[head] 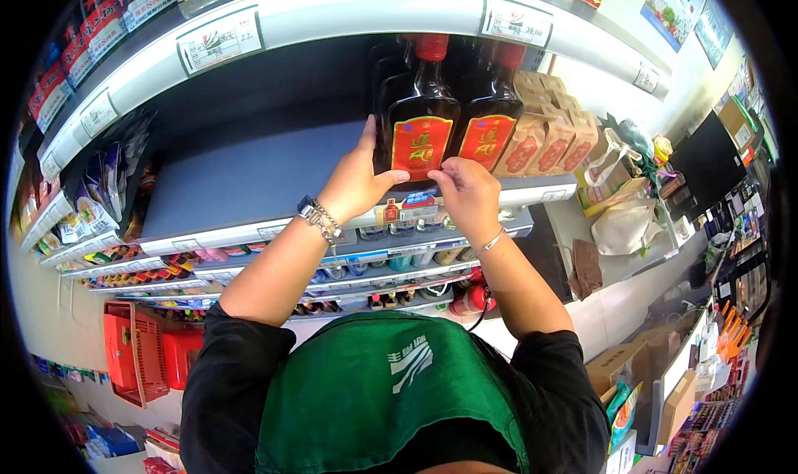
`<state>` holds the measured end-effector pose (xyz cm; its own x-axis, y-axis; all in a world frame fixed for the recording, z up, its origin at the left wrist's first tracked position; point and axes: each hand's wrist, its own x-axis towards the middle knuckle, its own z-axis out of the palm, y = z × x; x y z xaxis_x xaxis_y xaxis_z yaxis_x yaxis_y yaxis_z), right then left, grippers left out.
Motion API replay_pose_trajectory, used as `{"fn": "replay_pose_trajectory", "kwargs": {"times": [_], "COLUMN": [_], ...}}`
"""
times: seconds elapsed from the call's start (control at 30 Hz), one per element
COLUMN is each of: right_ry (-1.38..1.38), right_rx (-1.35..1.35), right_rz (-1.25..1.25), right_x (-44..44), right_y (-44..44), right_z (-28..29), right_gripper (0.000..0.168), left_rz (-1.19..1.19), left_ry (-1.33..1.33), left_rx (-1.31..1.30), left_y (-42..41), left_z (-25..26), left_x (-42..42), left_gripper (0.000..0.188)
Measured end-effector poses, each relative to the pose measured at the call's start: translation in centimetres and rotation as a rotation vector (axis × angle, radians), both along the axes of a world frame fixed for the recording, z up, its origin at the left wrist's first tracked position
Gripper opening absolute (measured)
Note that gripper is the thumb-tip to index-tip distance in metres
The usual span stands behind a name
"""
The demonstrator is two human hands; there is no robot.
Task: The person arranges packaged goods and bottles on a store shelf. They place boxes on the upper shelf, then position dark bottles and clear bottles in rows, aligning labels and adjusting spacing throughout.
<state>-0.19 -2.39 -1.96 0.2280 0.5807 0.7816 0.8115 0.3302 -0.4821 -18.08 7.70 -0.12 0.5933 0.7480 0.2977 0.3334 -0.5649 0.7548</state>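
Observation:
A dark flat liquor bottle (424,103) with a red cap and a red label stands upright at the front of the shelf (262,174). My left hand (354,178) holds its left side, fingers along the edge and thumb on the lower front. At the label's lower right corner is my right hand (469,190), thumb against the bottle and fingers curled beside it. A matching bottle (489,115) stands just to the right, partly behind my right hand. More dark bottles recede behind the front ones in shadow.
Brown paper-wrapped packages (542,137) stand right of the bottles. The upper shelf's white edge (374,3) with price tags overhangs them. Bagged goods (103,190) sit to the left. Red shopping baskets (134,352) are on the floor. A counter (561,224) holding bags lies to the right.

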Motion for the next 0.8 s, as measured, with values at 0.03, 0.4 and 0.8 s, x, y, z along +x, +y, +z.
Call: {"fn": "replay_pose_trajectory", "kwargs": {"times": [0.03, 0.4, 0.8], "right_ry": [-0.001, -0.112, -0.07], "right_rx": [-0.001, 0.028, -0.019], "right_rz": [-0.002, -0.048, -0.016], "right_x": [0.0, 0.0, 0.0], "right_y": [0.0, 0.2, -0.1], "right_z": [0.0, 0.1, -0.4], "right_gripper": [0.017, 0.02, 0.025], "left_rz": [-0.002, -0.023, 0.007], "left_ry": [-0.014, -0.105, 0.096], "left_rx": [0.053, 0.017, -0.036], "left_y": [0.0, 1.1, -1.2], "left_z": [-0.1, -1.7, 0.9], "left_x": [0.0, 0.4, 0.0], "left_gripper": [0.103, 0.101, 0.113]}}
